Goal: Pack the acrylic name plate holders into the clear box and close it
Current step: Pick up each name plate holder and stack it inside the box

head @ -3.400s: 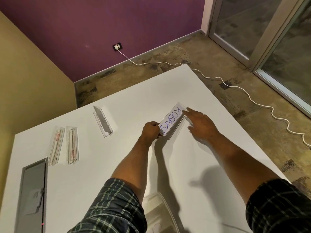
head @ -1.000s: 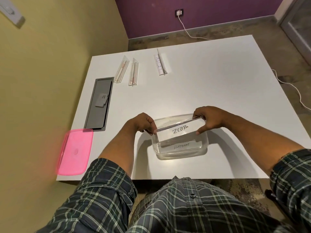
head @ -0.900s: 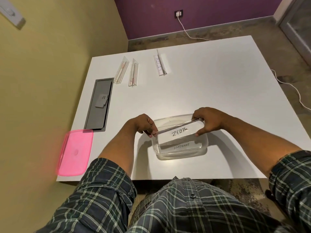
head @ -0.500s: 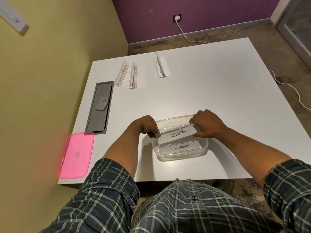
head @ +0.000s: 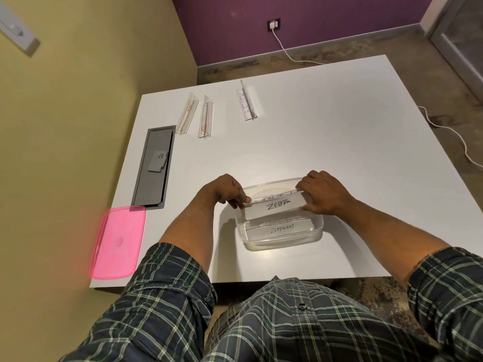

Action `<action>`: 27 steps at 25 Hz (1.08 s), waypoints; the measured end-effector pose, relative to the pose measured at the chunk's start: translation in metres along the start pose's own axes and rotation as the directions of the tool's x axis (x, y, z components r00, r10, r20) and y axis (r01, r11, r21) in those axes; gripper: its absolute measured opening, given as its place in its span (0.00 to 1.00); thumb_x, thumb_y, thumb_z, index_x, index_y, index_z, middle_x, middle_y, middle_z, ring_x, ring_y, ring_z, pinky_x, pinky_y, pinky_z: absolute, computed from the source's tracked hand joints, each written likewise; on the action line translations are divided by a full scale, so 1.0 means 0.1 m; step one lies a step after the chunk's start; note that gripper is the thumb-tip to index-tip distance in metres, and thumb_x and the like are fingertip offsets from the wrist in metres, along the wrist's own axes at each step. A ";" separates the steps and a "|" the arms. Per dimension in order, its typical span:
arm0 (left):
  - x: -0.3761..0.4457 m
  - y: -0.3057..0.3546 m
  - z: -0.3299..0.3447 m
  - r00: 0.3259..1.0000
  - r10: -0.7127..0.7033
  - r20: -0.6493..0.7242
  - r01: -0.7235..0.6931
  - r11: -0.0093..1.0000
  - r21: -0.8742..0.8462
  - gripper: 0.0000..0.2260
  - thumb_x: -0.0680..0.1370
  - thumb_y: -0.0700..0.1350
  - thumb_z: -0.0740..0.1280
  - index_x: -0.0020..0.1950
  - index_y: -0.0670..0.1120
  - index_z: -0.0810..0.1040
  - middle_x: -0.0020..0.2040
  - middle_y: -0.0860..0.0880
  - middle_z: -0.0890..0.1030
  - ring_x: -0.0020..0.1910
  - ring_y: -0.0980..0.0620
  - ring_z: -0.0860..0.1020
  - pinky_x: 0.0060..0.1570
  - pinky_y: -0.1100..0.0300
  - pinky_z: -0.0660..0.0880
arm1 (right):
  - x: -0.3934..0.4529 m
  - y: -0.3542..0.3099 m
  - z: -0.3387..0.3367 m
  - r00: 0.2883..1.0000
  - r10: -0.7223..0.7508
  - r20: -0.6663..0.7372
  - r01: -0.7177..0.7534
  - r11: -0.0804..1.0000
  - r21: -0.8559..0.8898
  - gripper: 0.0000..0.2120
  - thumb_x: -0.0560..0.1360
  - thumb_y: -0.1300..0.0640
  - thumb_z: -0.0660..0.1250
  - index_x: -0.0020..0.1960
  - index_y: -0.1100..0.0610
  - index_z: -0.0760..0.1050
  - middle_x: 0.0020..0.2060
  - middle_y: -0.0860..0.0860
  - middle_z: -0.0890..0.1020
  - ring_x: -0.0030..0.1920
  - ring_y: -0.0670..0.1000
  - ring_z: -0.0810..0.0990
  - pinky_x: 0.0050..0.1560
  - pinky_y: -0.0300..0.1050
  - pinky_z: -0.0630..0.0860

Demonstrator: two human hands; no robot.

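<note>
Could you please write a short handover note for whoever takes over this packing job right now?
Left hand and right hand each grip an end of the ZEBRA holder, partly lowered into the clear box.
Done: ELEPHANT holder is inside.
Left: seat ZEBRA, then pack three holders at the table's far side, and fit the pink lid, lying at the near left corner.

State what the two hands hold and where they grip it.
Both hold the clear acrylic name plate holder marked ZEBRA over the clear box: left hand at its left end, right hand at its right end.
</note>
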State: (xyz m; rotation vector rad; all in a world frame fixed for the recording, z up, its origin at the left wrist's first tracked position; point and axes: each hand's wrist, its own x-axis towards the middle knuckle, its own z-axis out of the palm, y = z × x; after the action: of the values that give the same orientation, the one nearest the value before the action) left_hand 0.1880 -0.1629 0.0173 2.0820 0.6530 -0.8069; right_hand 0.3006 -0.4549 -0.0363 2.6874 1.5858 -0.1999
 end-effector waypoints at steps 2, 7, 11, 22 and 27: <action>0.05 0.01 0.05 0.999 0.026 0.023 -0.027 1.000 0.002 0.13 0.70 0.40 0.79 0.50 0.34 0.85 0.47 0.38 0.87 0.41 0.47 0.83 0.33 0.62 0.71 | 0.06 -0.04 0.00 0.999 0.018 0.045 -0.015 0.997 -0.069 0.27 0.67 0.37 0.74 0.57 0.53 0.79 0.52 0.48 0.83 0.57 0.54 0.76 0.53 0.49 0.70; 0.16 -0.01 0.08 0.997 0.082 0.013 -0.082 0.996 0.020 0.09 0.69 0.34 0.77 0.48 0.32 0.85 0.37 0.42 0.85 0.35 0.50 0.83 0.47 0.53 0.84 | 0.09 -0.10 0.02 0.998 -0.017 0.053 0.025 0.988 -0.152 0.22 0.65 0.39 0.75 0.49 0.55 0.79 0.44 0.50 0.83 0.51 0.55 0.77 0.48 0.50 0.69; 0.18 -0.04 0.03 0.992 0.100 -0.075 -0.091 0.989 0.112 0.06 0.68 0.36 0.77 0.44 0.37 0.87 0.34 0.47 0.85 0.29 0.58 0.81 0.34 0.63 0.78 | 0.10 -0.06 0.04 0.997 -0.028 0.074 0.042 0.978 -0.203 0.21 0.68 0.38 0.72 0.50 0.54 0.80 0.44 0.50 0.84 0.52 0.55 0.77 0.50 0.50 0.69; 0.23 0.01 0.37 0.955 0.204 -0.217 -0.011 0.753 0.658 0.07 0.73 0.41 0.70 0.47 0.49 0.84 0.48 0.48 0.84 0.47 0.44 0.83 0.41 0.59 0.75 | 0.26 -0.14 0.22 0.981 0.021 0.194 0.041 0.949 -0.313 0.12 0.72 0.59 0.65 0.55 0.53 0.76 0.48 0.48 0.84 0.53 0.55 0.78 0.58 0.51 0.67; 0.25 0.02 0.37 0.955 0.232 -0.186 -0.031 0.698 0.715 0.06 0.73 0.45 0.70 0.48 0.48 0.85 0.49 0.47 0.84 0.47 0.44 0.83 0.44 0.56 0.78 | 0.33 -0.09 0.20 0.977 -0.050 0.207 0.105 0.958 -0.268 0.12 0.76 0.52 0.64 0.58 0.51 0.76 0.51 0.48 0.84 0.54 0.54 0.79 0.59 0.51 0.68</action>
State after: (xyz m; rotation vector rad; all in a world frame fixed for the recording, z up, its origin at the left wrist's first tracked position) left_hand 0.1943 -0.1893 -0.0182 2.9509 0.3272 -0.7732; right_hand 0.3062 -0.4235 -0.0598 2.3189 1.5331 -0.2199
